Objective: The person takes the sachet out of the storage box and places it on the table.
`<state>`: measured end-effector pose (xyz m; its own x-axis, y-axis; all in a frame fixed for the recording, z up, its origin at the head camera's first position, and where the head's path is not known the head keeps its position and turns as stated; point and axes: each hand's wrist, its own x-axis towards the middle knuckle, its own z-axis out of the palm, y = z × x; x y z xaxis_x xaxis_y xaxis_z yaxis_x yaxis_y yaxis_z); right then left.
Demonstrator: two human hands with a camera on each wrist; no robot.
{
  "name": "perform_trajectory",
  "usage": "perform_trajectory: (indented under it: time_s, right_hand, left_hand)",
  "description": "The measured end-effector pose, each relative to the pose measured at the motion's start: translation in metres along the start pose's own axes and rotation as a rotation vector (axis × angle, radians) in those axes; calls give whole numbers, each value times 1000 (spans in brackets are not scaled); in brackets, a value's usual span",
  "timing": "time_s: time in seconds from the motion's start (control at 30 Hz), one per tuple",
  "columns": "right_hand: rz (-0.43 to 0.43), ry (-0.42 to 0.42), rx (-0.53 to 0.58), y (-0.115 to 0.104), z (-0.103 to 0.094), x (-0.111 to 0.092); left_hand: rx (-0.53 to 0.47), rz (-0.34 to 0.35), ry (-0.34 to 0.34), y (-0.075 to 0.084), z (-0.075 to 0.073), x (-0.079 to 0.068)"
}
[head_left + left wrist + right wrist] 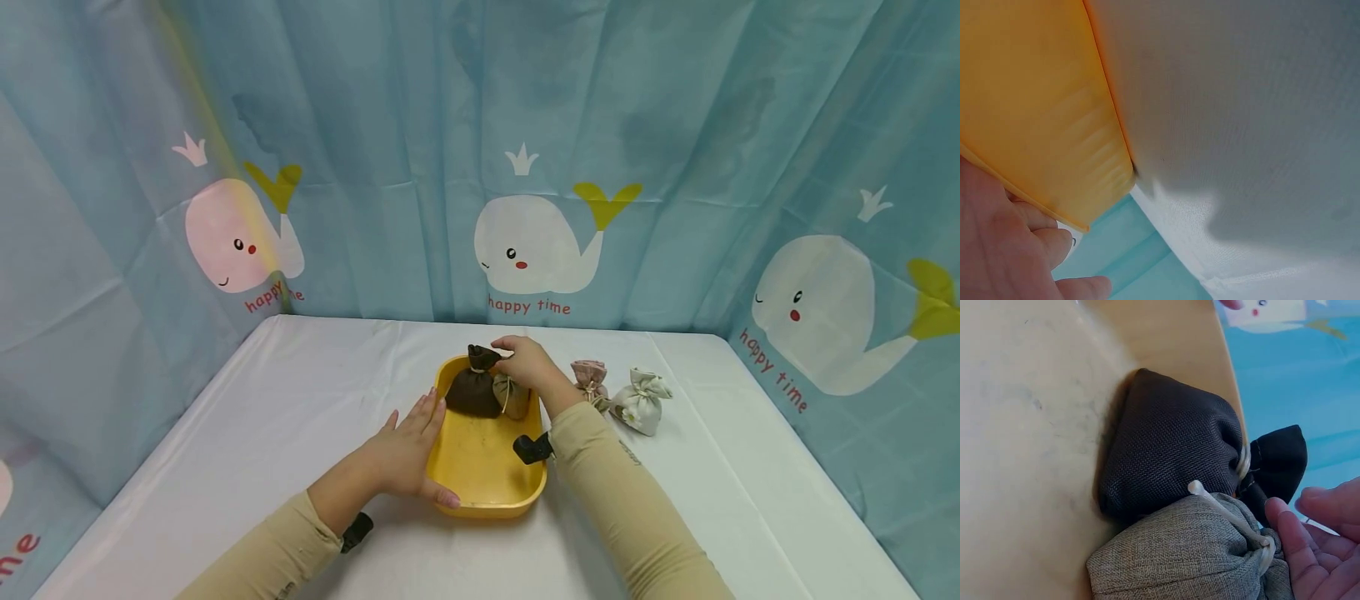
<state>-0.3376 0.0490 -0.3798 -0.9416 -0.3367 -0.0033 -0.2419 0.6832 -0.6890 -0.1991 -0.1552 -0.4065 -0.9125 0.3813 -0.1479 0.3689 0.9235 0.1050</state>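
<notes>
A yellow tray (483, 467) stands on the white table. My left hand (405, 450) rests along its left side with fingers spread and the thumb over the near rim; the left wrist view shows that hand's fingers (1035, 215) against the rim. At the tray's far end lie a dark brown drawstring pouch (474, 393) and a grey-brown one (1179, 553), side by side, their tied necks at the far wall. My right hand (528, 365) is over the far right rim, its fingers (1294, 540) loose beside the grey-brown pouch's neck, partly hiding it.
Right of the tray, a pink pouch (589, 377) and a white pouch (639, 404) with a flower stand on the table, the pink one partly behind the right forearm. A blue curtain (375, 250) with whale prints hangs behind the table.
</notes>
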Motion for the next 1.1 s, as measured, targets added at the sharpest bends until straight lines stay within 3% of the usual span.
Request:
perform_trajectory:
  time_s: [0.43, 0.67, 1.1]
  right_hand:
    - [-11, 6, -71, 2, 2, 3]
    - [-67, 12, -132, 1, 5, 2]
    - [-109, -6, -76, -8, 2, -7]
  left_hand:
    - [-18, 15, 0, 2, -7, -3]
    - [-23, 11, -1, 3, -6, -4]
    - [-27, 3, -10, 2, -6, -3]
